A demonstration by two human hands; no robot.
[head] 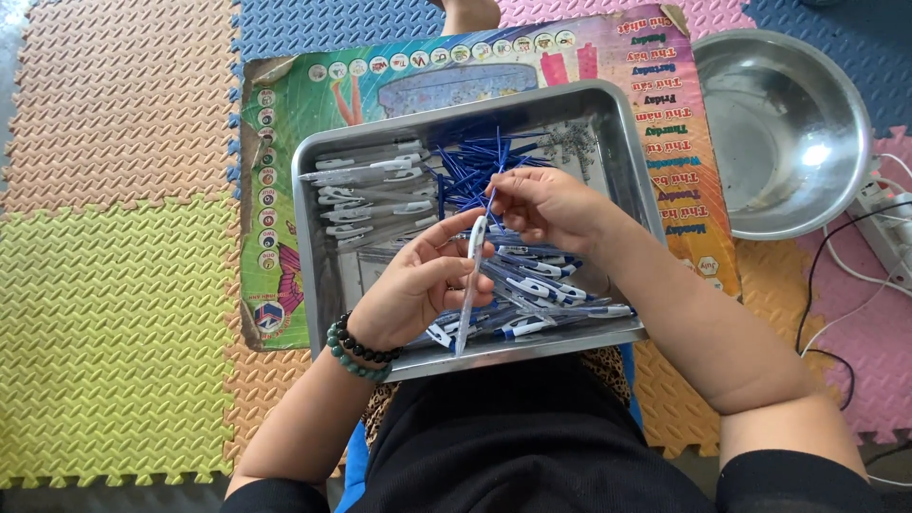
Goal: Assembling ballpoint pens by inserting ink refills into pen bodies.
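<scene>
My left hand (413, 285) grips a clear pen barrel (469, 285) upright over a metal tray (306, 249) on my lap. My right hand (546, 204) pinches a thin blue refill (493, 190) just above the barrel's top end. Loose blue refills (475, 161) lie piled at the tray's far middle. Empty clear barrels (366, 195) are stacked in its left part. Assembled blue and white pens (532, 290) lie heaped at the near right, under my hands. A dark bead bracelet (356, 350) circles my left wrist.
The tray rests on a colourful printed cardboard sheet (665, 114) spread over foam puzzle mats (114, 285). A steel bowl (784, 128) stands at the right. White cables (855, 275) and a power strip (888, 223) lie at the far right. A person's foot (470, 14) shows at the top.
</scene>
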